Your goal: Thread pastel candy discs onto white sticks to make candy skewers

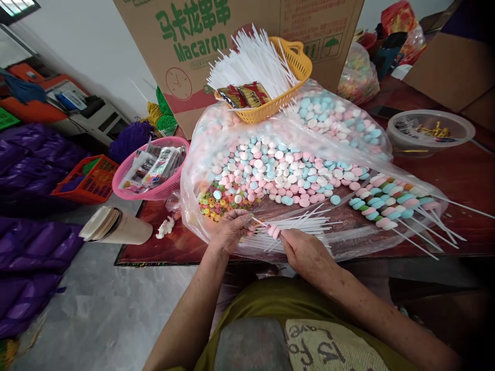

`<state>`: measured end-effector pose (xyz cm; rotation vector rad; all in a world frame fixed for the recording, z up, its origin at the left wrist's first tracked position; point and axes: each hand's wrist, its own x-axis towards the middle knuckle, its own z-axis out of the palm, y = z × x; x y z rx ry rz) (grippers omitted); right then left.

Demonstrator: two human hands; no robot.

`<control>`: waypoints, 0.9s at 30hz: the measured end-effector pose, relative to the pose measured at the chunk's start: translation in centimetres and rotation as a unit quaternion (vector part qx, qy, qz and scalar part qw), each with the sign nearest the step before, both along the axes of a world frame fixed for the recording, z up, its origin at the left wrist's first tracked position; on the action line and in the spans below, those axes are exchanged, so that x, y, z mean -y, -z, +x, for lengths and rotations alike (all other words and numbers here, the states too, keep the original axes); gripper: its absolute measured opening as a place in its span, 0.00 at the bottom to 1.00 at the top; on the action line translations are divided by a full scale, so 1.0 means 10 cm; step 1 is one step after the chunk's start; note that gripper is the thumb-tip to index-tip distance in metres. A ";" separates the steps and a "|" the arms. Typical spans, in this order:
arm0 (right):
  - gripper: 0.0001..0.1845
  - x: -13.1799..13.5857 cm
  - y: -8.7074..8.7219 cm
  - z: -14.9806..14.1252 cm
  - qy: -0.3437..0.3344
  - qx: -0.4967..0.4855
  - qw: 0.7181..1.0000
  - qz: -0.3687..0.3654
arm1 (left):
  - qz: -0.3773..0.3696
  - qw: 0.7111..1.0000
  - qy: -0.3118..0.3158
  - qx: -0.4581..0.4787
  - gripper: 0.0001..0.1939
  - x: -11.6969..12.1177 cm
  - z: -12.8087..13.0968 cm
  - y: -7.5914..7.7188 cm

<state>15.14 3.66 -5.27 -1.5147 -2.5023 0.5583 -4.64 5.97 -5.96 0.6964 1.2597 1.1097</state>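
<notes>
My right hand grips a thin white stick, its fingers up against pink marshmallows threaded on it. The stick's bare end points toward my left hand, whose thumb and fingers are pinched together at that tip. What lies between them is too small to make out. Under both hands, loose white sticks are spread on a clear plastic sheet. Beside my left hand are small coloured ring candies. Behind them spreads a heap of pink, white and blue marshmallows. Finished-looking marshmallow skewers lie at the right.
A yellow basket of white sticks and packets stands behind the heap, before a large carton. On the left are a pink basket of packets and a beige cup-like container. A clear tub sits at right.
</notes>
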 end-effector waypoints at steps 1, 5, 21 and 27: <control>0.14 0.01 -0.03 0.00 -0.003 0.011 1.000 -0.004 | -0.013 0.998 -0.001 0.058 0.18 0.01 -0.01 0.00; 0.13 0.08 -0.17 -0.01 -0.004 0.067 0.998 -0.014 | -0.049 0.983 0.021 0.178 0.17 0.03 0.00 0.01; 0.13 0.02 0.11 0.10 0.032 -0.057 0.997 0.047 | -0.061 0.961 -0.023 0.268 0.18 -0.09 0.40 0.00; 0.13 0.00 0.15 0.09 0.032 -0.065 0.992 0.104 | -0.083 0.953 -0.002 0.291 0.14 -0.09 0.38 0.02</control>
